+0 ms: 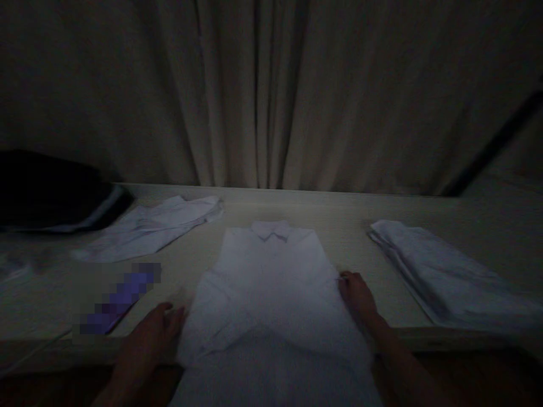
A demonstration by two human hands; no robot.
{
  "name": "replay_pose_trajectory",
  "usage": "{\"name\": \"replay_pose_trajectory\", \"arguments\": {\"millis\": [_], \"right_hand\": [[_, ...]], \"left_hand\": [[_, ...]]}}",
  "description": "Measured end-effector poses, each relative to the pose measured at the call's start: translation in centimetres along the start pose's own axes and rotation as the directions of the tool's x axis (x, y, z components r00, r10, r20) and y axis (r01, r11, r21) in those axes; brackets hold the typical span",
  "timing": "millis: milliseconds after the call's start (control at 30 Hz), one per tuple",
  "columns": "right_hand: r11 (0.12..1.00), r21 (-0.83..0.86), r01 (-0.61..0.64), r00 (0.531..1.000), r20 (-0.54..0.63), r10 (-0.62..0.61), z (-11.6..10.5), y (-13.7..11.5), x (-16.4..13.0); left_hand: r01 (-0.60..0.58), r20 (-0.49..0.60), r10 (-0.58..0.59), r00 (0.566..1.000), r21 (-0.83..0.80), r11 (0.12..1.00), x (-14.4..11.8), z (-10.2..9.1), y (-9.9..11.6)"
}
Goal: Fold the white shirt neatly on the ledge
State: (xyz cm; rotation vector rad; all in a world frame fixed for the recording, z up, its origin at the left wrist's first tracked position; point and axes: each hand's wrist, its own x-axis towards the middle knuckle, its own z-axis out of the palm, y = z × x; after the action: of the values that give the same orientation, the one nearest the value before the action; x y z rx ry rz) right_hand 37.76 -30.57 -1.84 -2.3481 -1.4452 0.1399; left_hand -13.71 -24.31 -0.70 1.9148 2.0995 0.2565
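At the near edge of the table (348, 240), both bare hands rest against a white shirt (271, 294) that lies flat, collar away from the person and hem hanging over the table's front. The left hand (153, 333) lies at the shirt's left side, fingers together and stretched flat, the tips touching the folded-in cloth. The right hand (356, 294) sits at the shirt's right edge, fingers curled down at the hem of the fold; in this dim light I cannot tell whether they pinch the fabric or only press on it. The shirt looks like thin, soft woven cloth, lightly creased, narrowing toward the shoulders.

Just left of the left hand lies a slim purple thing (121, 297), blurred out. Farther right, well apart from the shirt, sits a stack of folded white cloth (441, 271), its edges layered. Farther left, a crumpled white garment (148, 229) lies spread, and beyond it a dark bundle (51, 192). Behind the table hangs a pale curtain (263, 96) in deep vertical folds.
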Motion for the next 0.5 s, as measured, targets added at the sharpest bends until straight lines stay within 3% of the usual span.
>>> {"name": "replay_pose_trajectory", "arguments": {"millis": [100,200,333,500], "right_hand": [[0.985,-0.152,0.077,0.995,-0.045,-0.085,1.6,1.1,0.2],[0.98,-0.185,0.071,0.997,-0.026,-0.077,2.8,1.8,0.8],[0.981,-0.192,0.024,1.0,-0.002,-0.024,2.9,1.5,0.8],[0.983,-0.184,-0.007,1.0,0.006,0.008,2.5,0.9,0.7]], "left_hand": [[0.034,-0.236,0.03,0.971,0.266,0.963,1.5,-2.8,-3.3],[0.17,-0.343,-0.033,0.939,0.377,0.911,3.2,-4.1,-6.7],[0.176,-0.305,-0.05,0.951,0.399,0.9,5.4,-3.8,-8.7],[0.162,-0.183,-0.107,0.977,0.318,0.934,6.8,-4.3,-7.6]]}}
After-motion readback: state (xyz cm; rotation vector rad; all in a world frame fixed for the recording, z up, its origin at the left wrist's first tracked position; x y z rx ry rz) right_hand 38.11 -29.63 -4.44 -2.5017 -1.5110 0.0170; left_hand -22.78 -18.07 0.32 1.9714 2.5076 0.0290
